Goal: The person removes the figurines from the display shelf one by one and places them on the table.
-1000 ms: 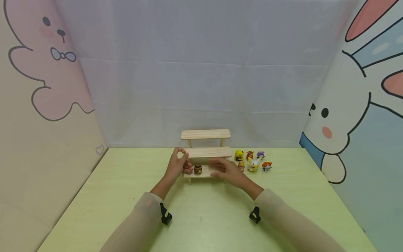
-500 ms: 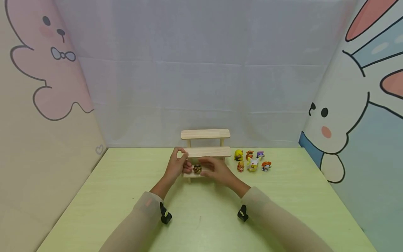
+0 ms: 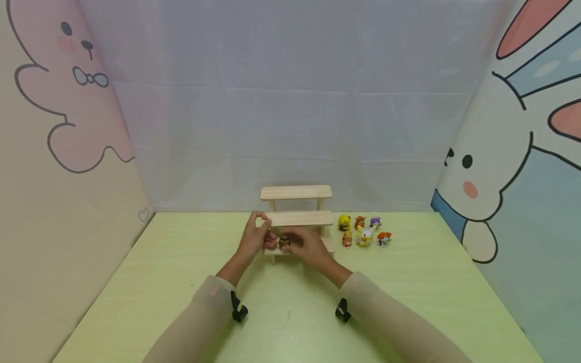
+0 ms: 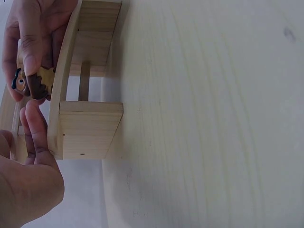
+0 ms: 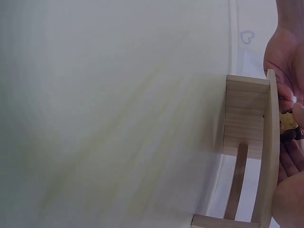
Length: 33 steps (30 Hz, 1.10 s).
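A small brown and yellow toy figurine [image 3: 284, 241] with dark-rimmed eyes stands on the lowest tier of a three-tier wooden display shelf [image 3: 300, 218]. My right hand [image 3: 312, 248] pinches it from the right; in the left wrist view the thumb presses on the figurine [image 4: 38, 84]. My left hand [image 3: 252, 238] stays at the shelf's left end, thumb and index finger arched by the middle board. Its lower fingers [image 4: 37, 124] reach up to the figurine's other side. The right wrist view shows the figurine [image 5: 288, 124] between both hands, partly hidden.
Right of the shelf, several colourful figurines stand in a group, among them a yellow one [image 3: 344, 223], a white and yellow one [image 3: 364, 236] and an orange-haired one [image 3: 384, 239]. A white cloth [image 3: 290, 121] hangs behind the light green table [image 3: 190, 312].
My right hand has moved left from the shelf's right part to the figurine and closed its fingers on it. The left hand and the shelf have kept their places.
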Each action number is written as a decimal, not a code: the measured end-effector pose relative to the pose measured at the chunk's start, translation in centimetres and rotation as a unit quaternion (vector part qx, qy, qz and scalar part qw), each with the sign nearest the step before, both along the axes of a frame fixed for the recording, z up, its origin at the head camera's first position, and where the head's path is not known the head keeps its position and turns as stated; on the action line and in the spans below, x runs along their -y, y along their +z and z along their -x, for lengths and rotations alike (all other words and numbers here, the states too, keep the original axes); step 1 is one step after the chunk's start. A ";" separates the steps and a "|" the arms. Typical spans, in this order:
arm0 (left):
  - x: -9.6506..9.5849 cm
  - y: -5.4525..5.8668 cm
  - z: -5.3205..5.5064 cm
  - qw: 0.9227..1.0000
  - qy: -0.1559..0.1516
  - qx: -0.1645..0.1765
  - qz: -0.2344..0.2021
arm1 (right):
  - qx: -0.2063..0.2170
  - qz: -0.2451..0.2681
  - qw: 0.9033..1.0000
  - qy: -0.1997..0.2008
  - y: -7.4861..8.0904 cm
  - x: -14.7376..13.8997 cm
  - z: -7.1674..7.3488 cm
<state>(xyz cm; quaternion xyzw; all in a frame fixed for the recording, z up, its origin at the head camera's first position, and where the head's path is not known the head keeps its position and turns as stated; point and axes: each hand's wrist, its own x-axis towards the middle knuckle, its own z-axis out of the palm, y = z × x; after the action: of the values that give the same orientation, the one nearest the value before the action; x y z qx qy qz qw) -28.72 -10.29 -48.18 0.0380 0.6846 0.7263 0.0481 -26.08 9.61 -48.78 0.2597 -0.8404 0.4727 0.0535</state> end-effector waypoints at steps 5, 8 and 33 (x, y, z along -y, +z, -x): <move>0.0 -0.1 0.1 1.000 -0.003 -0.004 -0.002 | 0.001 -0.004 1.000 -0.007 0.1 0.0 -0.1; 0.0 -0.1 0.1 1.000 -0.004 -0.004 -0.006 | 0.022 0.009 1.000 -0.004 0.1 -0.1 -0.1; 0.1 -0.1 0.1 1.000 -0.006 -0.009 0.001 | 0.098 0.034 0.994 0.023 0.8 -2.1 -0.1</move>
<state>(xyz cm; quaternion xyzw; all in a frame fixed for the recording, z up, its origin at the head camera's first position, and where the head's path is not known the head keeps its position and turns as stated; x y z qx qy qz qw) -28.85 -10.41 -48.31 0.0487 0.6857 0.7247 0.0469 -25.95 11.75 -47.94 0.2291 -0.8187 0.5256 -0.0308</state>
